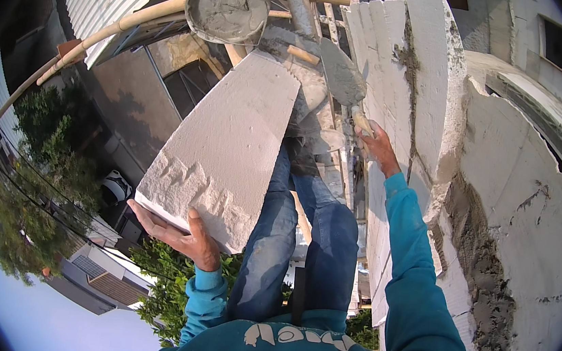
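A large pale aerated concrete block point(231, 126) slants across the middle of the view, its near end rough and chipped. My left hand point(185, 237) grips that near end, thumb on the upper face and fingers along the edge. My right hand point(381, 150) is closed round the light handle of a trowel point(343, 78). Grey mortar coats the trowel's blade, which points away from me beside the wall. Past the block's far end stands a round bucket point(187, 11) holding wet grey mortar. What bears the block's far end is hard to make out.
On the right rises a block wall point(385, 63) with a mortar joint; a thick rough mortar strip point(487, 300) runs along it nearer me. Bamboo poles point(122, 25) cross at the far left. Scaffolding and a drop show around my legs. Trees point(39, 198) and roofs lie below left.
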Motion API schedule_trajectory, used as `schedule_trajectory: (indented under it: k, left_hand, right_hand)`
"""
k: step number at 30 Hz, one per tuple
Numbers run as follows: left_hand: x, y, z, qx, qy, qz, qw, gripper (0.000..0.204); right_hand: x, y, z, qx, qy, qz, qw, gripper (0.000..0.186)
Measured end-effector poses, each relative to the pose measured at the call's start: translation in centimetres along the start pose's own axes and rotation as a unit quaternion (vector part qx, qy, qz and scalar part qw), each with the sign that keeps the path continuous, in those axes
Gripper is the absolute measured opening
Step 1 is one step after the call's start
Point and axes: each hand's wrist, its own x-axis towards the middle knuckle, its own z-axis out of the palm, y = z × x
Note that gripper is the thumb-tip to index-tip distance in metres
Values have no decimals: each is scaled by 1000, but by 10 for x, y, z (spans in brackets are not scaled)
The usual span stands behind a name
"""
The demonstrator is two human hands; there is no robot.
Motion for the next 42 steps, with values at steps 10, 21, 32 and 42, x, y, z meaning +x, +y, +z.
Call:
schedule_trajectory:
  k: [10, 21, 32, 42]
  left_hand:
    - [5, 22, 4, -213, -52, -220, 951, 82]
    - [1, 74, 17, -238, -111, -168, 950, 72]
    - [-14, 158, -40, -89, -258, 12, 962, 87]
    - [-53, 193, -38, -49, -423, 166, 890, 99]
  right_hand:
    - [-138, 44, 51, 25, 132, -185, 974, 54]
    - [-224, 46, 74, 72, 157, -65, 983, 52]
    - [-271, 154, 57, 217, 240, 20, 946, 55]
    - [-315, 262, 134, 221, 348, 79, 907, 49]
